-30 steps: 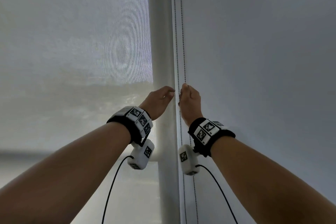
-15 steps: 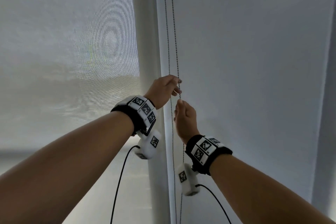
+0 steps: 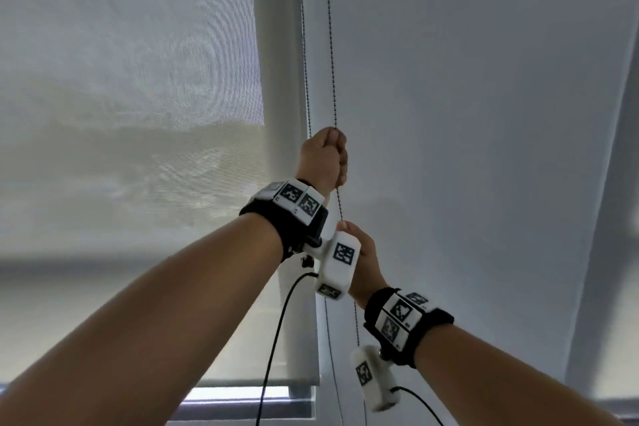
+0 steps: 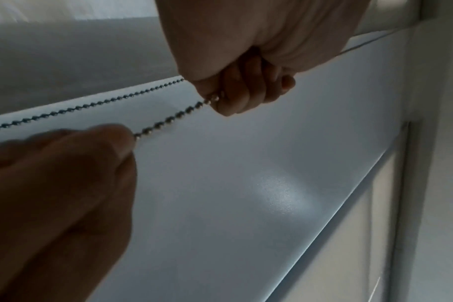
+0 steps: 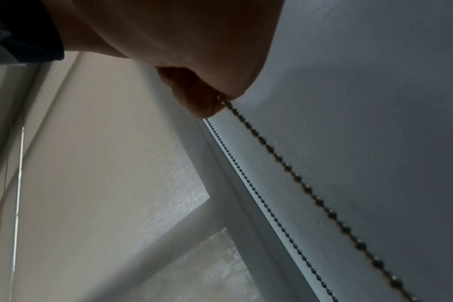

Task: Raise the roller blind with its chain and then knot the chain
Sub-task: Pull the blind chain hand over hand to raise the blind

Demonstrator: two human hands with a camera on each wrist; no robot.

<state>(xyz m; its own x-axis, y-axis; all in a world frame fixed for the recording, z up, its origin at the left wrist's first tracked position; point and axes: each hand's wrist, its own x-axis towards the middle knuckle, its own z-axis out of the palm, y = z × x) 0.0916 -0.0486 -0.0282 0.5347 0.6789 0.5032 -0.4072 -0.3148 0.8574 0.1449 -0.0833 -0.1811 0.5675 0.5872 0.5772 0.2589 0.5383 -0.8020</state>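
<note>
The grey wall (image 3: 484, 114) fills the right side of my view, and to its left hangs the pale roller blind (image 3: 121, 114), its mesh fabric covering nearly the whole window, with its bottom bar (image 3: 262, 381) low down and a thin bright strip of glass showing under it. A white upright frame post (image 3: 273, 62) stands between blind and wall. Just right of that post the bead chain (image 3: 331, 45) runs down in two strands, the left one lying close against the frame edge, the right one hanging a little out over the wall. My left hand (image 3: 323, 157) is the upper one, fingers curled into a fist round the right strand. My right hand (image 3: 363, 252) sits just below it, partly hidden behind my left wrist camera (image 3: 338, 261), and pinches the same strand between thumb and fingertips (image 4: 122, 139). A short taut stretch of beads spans between my two hands. Below my right hand the chain carries on down past my right wrist band (image 3: 404, 318).
</note>
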